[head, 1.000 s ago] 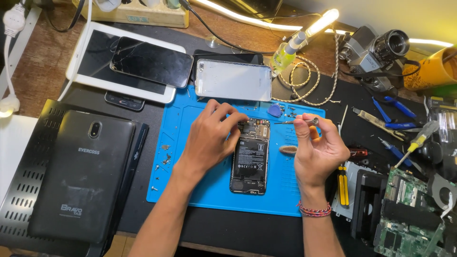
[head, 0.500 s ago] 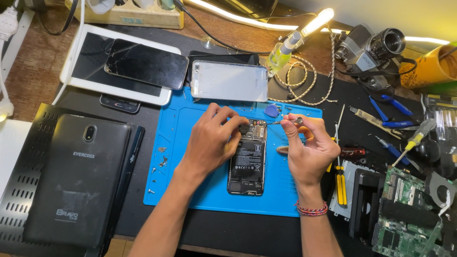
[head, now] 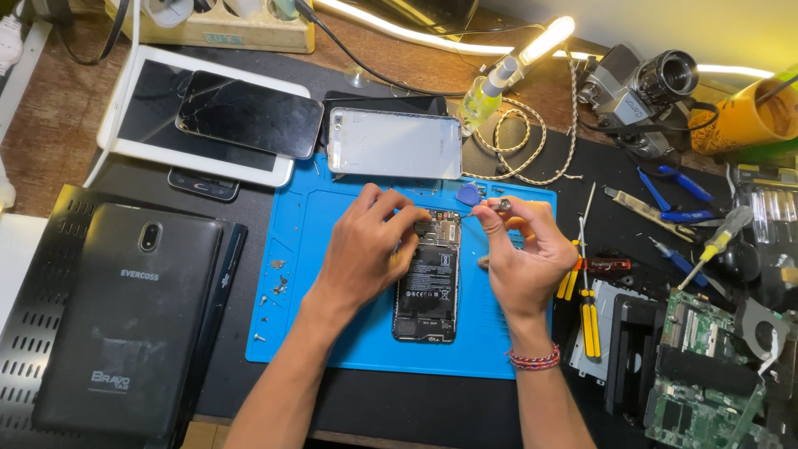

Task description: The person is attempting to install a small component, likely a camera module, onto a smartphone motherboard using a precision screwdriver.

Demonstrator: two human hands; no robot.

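Note:
An opened black phone [head: 428,287] with its battery showing lies on a blue work mat [head: 324,241]. My left hand [head: 366,249] rests on the phone's upper left edge, fingers pressed at its top. My right hand [head: 524,254] is closed on a thin metal tool [head: 486,208] whose tip points at the top of the phone. A blue plectrum [head: 469,195] lies on the mat just above the phone. A silver phone back panel [head: 394,144] sits beyond the mat's far edge.
A black tablet [head: 125,316] lies face down at left. A white tablet [head: 137,116] with a cracked phone [head: 249,114] on it is at the back left. Screwdrivers [head: 588,308], blue pliers [head: 673,195], circuit boards [head: 706,366], a camera [head: 644,87] and a lit lamp [head: 544,40] crowd the right side. Small screws [head: 274,287] lie on the mat.
My right hand has moved left and up toward the phone's top with the tool. My left hand stays on the phone.

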